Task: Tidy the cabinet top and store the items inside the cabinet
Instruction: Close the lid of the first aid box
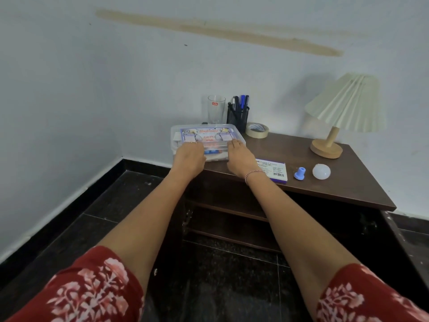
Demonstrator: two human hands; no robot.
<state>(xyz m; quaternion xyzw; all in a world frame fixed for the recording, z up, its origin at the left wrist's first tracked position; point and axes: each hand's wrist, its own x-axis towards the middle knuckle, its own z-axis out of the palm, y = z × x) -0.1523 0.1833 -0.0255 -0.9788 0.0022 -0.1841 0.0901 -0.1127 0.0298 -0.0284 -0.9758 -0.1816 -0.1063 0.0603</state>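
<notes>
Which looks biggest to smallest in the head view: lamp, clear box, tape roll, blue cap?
lamp
clear box
tape roll
blue cap
No two look close enough in size to doubt the order.

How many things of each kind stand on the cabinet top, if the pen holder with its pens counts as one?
Boxes: 2 (clear plastic box, Faber-Castell box)
Glass: 1
Pen holder: 1
Tape roll: 1
Lamp: 1
Small blue piece: 1
White ball: 1
Total: 8
</notes>
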